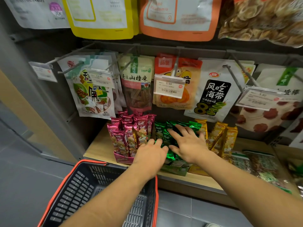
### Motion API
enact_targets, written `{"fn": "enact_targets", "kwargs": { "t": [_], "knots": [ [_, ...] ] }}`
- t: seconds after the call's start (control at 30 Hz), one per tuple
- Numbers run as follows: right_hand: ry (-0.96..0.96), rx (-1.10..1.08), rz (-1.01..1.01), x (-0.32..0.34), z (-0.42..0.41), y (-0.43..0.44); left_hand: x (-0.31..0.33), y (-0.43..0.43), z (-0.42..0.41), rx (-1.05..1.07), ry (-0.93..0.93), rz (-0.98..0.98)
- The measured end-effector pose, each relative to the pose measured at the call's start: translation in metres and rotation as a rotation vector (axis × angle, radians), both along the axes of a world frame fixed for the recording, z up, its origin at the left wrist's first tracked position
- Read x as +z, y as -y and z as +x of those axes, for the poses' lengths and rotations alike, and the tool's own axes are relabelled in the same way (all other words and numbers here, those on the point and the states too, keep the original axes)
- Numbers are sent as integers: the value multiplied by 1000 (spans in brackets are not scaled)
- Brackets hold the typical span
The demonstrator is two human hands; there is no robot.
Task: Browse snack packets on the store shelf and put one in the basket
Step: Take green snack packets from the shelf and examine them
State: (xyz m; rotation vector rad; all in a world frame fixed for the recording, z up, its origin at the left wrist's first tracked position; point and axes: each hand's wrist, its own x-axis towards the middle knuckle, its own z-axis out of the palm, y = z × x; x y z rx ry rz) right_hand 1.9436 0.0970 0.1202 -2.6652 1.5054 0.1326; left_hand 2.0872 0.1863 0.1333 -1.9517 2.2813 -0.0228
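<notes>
Green snack packets [161, 131] stand in a display box on the low wooden shelf [96, 148], between magenta packets [129, 133] and gold packets [221, 136]. My right hand [186, 143] lies flat on the green packets with fingers spread. My left hand [151, 153] rests at their front left; its fingertips touch a green packet, and whether they grip it is hidden. A dark plastic basket [78, 190] with a red rim sits on the floor below the shelf, under my left forearm, and nothing shows inside it.
Hanging bags fill the pegs above: a white seaweed bag [213, 89], an orange bag [177, 82] behind a 3.90 price tag, and a hawthorn strip bag [136, 82]. More packets [255, 164] lie at the shelf's right. A grey upright [37, 89] bounds the left side.
</notes>
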Motion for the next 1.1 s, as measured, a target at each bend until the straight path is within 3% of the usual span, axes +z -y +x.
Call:
{"fn": "enact_targets", "kwargs": {
  "t": [0.27, 0.43, 0.53, 0.6, 0.7, 0.8, 0.87, 0.97, 1.1],
  "knots": [
    [92, -37, -29, -2, -3, -2, 31, -8, 21, -43, -264, -187],
    [262, -56, -66, 13, 0, -10, 8, -20, 24, -72, -236, -74],
    [255, -22, 153, 40, 5, -12, -5, -16, 20, -49, -293, -45],
    [123, 76, 276, 48, 6, -20, -10, -11, 19, -1, -378, -89],
    [-3, 125, 153, 34, 4, -40, -16, -7, 17, 67, -464, -113],
    [28, 130, -97, 15, 3, -52, -20, -5, 17, 104, -400, -183],
    [88, 173, -188, 7, 1, -55, -20, -2, 20, 120, -338, -224],
    [244, 212, -251, 10, -5, -56, -19, 3, 27, 166, -415, -103],
    [699, 142, -267, 46, -3, -56, -19, 6, 30, 161, -382, -35]
  ]
}}
